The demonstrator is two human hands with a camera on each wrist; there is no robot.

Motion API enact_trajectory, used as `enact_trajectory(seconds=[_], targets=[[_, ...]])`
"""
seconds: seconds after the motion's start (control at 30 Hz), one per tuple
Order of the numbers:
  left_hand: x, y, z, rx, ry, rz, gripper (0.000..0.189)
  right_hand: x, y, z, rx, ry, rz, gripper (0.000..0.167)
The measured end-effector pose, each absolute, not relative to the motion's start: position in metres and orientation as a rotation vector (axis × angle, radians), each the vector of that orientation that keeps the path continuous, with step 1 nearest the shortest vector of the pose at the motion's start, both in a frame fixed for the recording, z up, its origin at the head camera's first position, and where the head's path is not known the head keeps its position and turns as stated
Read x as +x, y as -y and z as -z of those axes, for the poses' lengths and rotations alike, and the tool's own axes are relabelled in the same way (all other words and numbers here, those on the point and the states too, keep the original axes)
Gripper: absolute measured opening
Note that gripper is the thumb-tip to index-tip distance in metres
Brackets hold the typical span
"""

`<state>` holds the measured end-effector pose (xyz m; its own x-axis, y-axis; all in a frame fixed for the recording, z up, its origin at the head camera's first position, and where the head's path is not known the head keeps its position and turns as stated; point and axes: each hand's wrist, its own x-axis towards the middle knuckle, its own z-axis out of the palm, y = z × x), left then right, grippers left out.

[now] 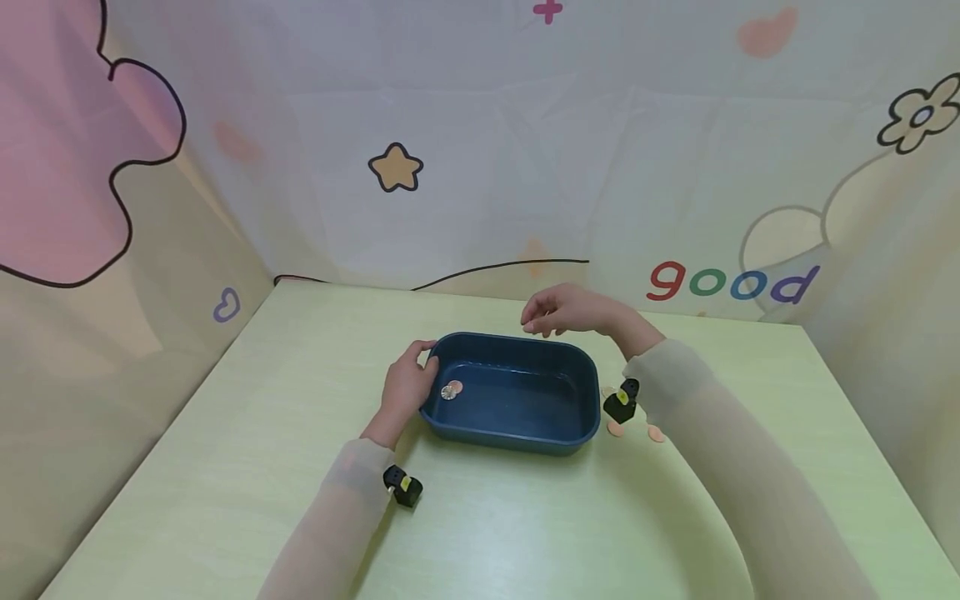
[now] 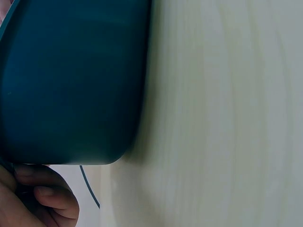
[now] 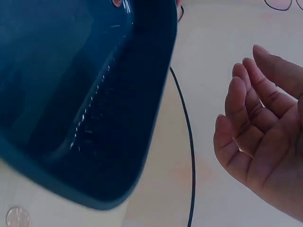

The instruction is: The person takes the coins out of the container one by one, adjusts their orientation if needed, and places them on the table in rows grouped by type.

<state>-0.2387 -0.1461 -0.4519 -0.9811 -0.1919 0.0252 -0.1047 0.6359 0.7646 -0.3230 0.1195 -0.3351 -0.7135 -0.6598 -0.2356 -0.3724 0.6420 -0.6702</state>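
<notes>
A dark blue rectangular basin (image 1: 517,408) sits on the table. At its left end my left hand (image 1: 407,383) grips the rim, thumb over the edge and fingers curled beneath it against the outer wall. Inside the basin, near that hand, lie a silver coin (image 1: 448,392) and a copper-coloured coin (image 1: 457,387), partly overlapping. Above and beyond the far rim hovers my right hand (image 1: 566,311). Its fingers are loosely bent, and in the right wrist view the thumb and fingertips (image 3: 236,87) stand apart with nothing between them.
Copper-coloured coins (image 1: 615,428) lie on the table (image 1: 480,517) right of the basin, beside the right forearm. A silver coin (image 3: 18,217) shows there in the right wrist view. A printed cloth backdrop (image 1: 480,192) rises behind the table and along both sides.
</notes>
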Motion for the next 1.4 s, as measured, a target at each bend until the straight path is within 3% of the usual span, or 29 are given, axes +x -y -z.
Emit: enact_trajectory(seconds=[0.73, 1.4], targets=[[-0.238, 0.148, 0.452, 0.239, 2.727, 1.275, 0.04, -0.327, -0.027, 0.391, -1.052, -2.277, 0.62, 0.023], [-0.238, 0.148, 0.451, 0.199, 2.759, 1.252, 0.04, -0.327, 0.002, 0.432, -1.091, -2.327, 0.47, 0.024]])
